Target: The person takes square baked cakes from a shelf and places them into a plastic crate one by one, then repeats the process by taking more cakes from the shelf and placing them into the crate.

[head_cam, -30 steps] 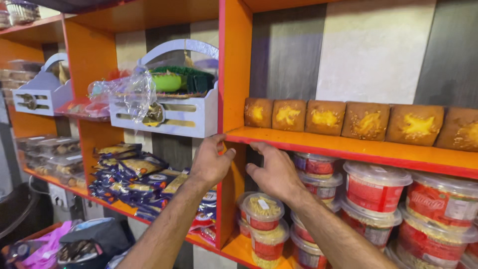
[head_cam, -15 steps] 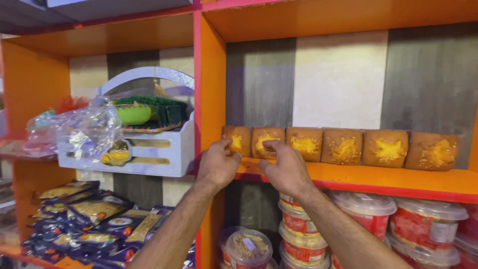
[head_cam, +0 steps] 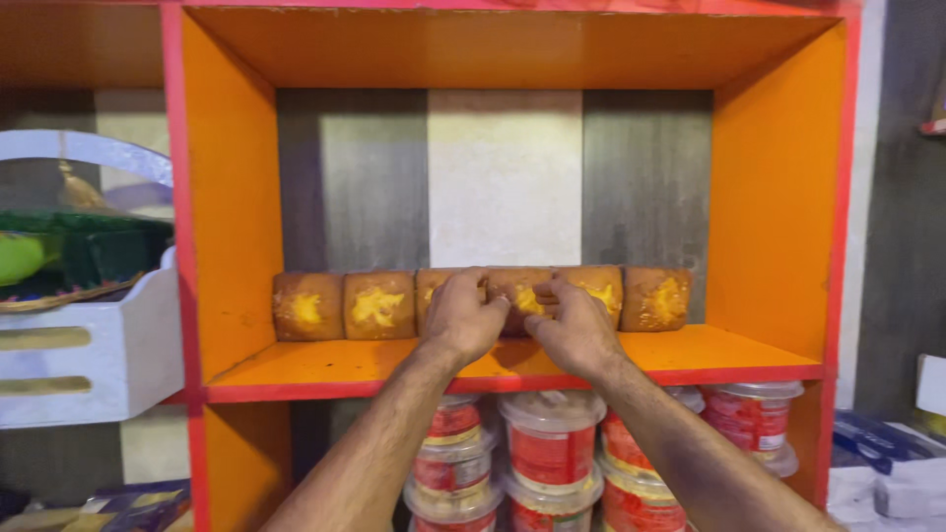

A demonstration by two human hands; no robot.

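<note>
Orange shelf compartment (head_cam: 325,369), red-edged, seen straight on. A row of six wrapped brown cakes (head_cam: 379,305) with yellow centres is lined up along the back of the shelf board, each touching the next, against a grey and white panelled wall.

Both hands are raised to the middle of the row. The left hand (head_cam: 463,317) is laid over the third cake from the left; its fingers (head_cam: 471,286) are curled and pressed together over the cake's top, the thumb side turned toward the other hand. The right hand (head_cam: 574,330) is set against the fourth and fifth cakes; its fingers (head_cam: 564,293) are bent and bunched at the cake fronts. Whether any cake is actually pinched cannot be told. The two hands are almost touching. The two leftmost cakes and the rightmost cake (head_cam: 655,299) are left untouched.

Below the shelf, clear lidded tubs (head_cam: 550,443) with red labels are stacked in columns; their contents cannot be made out. They are partly hidden by both forearms.

In the left bay, a white slatted basket (head_cam: 89,360) with an arched handle is seen, holding a green item (head_cam: 22,258) and dark green packaging. Dark snack packets (head_cam: 148,504) are glimpsed at bottom left.
</note>
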